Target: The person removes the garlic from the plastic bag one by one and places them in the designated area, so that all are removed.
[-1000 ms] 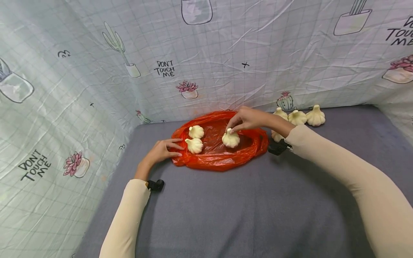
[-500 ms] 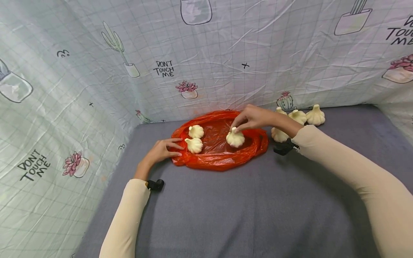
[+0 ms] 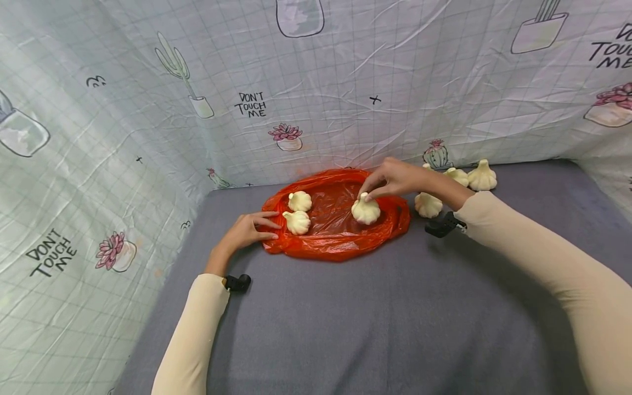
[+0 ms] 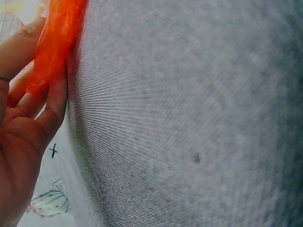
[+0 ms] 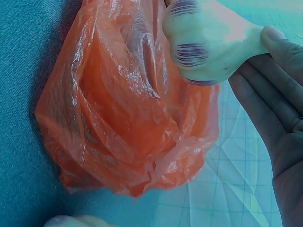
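A red plastic bag (image 3: 328,248) lies with its mouth spread on the grey cloth. Inside its left part are two garlic bulbs, one farther back (image 3: 299,201) and one nearer (image 3: 297,223). At the bag's left edge, my left hand (image 3: 243,230) rests on the plastic with its fingers spread. In the left wrist view, a fold of the bag (image 4: 59,42) covers part of these fingers. By its stem, my right hand (image 3: 395,176) pinches another garlic bulb (image 3: 366,210) over the right part of the bag. The right wrist view shows thumb and fingertips on this bulb's stem (image 5: 255,40).
Beyond the bag's right end lie several garlic bulbs, including a near one (image 3: 428,205) and one farthest right (image 3: 482,175). The right forearm partly covers this group. A patterned cloth wall (image 3: 326,99) rises behind the grey table surface (image 3: 345,323).
My right hand has moved slightly right with its garlic bulb, away from the two bulbs in the bag. The left hand and the bag have stayed in place.
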`<state>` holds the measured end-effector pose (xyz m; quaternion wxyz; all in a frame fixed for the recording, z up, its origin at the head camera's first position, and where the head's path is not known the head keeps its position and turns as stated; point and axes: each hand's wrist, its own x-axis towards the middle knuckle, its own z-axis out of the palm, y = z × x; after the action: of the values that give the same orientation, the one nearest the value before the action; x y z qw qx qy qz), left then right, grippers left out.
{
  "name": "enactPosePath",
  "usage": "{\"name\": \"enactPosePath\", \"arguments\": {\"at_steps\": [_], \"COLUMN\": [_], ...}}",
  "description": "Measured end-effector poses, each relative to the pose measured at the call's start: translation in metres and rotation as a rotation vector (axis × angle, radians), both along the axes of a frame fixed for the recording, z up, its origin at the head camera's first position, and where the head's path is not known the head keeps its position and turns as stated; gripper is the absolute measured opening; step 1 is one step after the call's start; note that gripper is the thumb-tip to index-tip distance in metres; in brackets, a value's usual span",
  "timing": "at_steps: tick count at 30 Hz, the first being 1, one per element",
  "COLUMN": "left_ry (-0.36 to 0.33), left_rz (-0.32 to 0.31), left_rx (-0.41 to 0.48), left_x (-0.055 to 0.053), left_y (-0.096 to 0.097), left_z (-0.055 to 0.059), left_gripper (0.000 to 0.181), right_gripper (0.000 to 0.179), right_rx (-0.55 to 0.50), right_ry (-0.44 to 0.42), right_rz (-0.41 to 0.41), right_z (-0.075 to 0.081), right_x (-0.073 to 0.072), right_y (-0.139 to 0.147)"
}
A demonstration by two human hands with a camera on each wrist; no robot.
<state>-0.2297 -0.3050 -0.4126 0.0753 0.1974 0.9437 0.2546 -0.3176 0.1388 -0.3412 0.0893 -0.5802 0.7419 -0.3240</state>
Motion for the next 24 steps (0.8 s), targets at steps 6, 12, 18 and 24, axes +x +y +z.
{"name": "enactPosePath", "arguments": {"at_steps": [6,12,18,24], "left_ry": [-0.001,-0.004,-0.002,-0.004], "left_rz": [-0.005,0.002,-0.008,-0.007], "left_rx": [0.006,0.004,0.006,0.001], "left_x": [0.001,0.001,0.001,0.001], "left_y": [0.001,0.001,0.002,0.001], "left_z": [0.001,0.001,0.000,0.000], "left_gripper": [0.028,0.028,0.028,0.028], "right_gripper": [0.013,0.012,0.012,0.013], "right_rx": [-0.006,-0.019,-0.024,-0.020], "right_ry": [-0.005,-0.005,-0.021,-0.008], "right_rz": [-0.009,-0.026,-0.034,-0.045], "right_z": [0.002,0.004,0.006,0.008], "right_x": [0.002,0.004,0.006,0.007], "right_y": [0.010,0.021,0.031,0.039]}}
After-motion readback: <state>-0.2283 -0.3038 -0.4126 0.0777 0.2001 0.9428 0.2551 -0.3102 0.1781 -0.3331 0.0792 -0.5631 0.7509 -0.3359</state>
